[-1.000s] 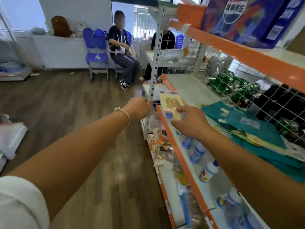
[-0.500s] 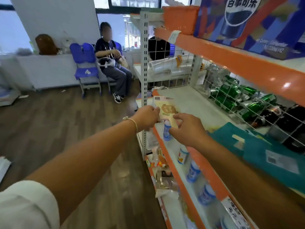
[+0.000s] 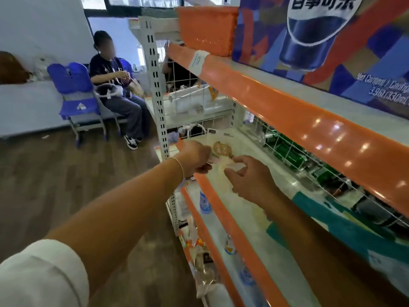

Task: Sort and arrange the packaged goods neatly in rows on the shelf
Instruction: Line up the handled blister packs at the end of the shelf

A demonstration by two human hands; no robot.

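Note:
A flat pale-yellow packet (image 3: 222, 149) with a round brown emblem lies on the white middle shelf (image 3: 250, 196) near its far left end. My left hand (image 3: 194, 159) pinches the packet's left edge from over the orange shelf lip. My right hand (image 3: 249, 177) hovers just right of the packet, fingers spread, with thumb and forefinger at its near corner and no firm hold visible. Part of the packet's near edge is hidden behind both hands.
Teal flat packages (image 3: 336, 220) lie on the same shelf at the right. Green cans (image 3: 287, 151) sit behind a wire mesh at the back. Small white-and-blue bottles (image 3: 204, 202) stand on the shelf below, bagged snacks (image 3: 203, 264) lower down. A person (image 3: 115, 85) sits on blue chairs at the left.
The packet has gone from held upright in the air to lying flat on the middle shelf. Both hands moved forward over the shelf, and my right hand's fingers have spread apart.

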